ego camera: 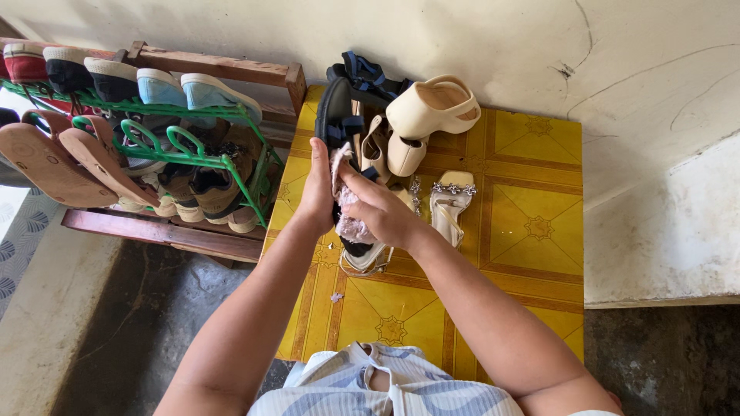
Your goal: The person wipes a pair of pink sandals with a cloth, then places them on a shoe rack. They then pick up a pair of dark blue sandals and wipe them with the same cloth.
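My left hand [317,189] grips the side of a black strappy sandal [337,108] that I hold upright over the yellow patterned floor [532,223]. My right hand [383,209] presses a crumpled pale pink cloth [351,225] against the sandal's sole. Just behind the sandal lie cream platform shoes [432,108] and a beige sandal [375,146]. A white heeled sandal with sparkly straps [451,202] lies to the right of my hands. Part of another heeled sandal [368,262] shows below my hands.
A green wire shoe rack [193,150] on a wooden frame [216,71] stands at the left, filled with sneakers, flip-flops and brown shoes. A cracked white wall [617,62] runs along the back. Dark concrete floor [146,323] lies below the rack.
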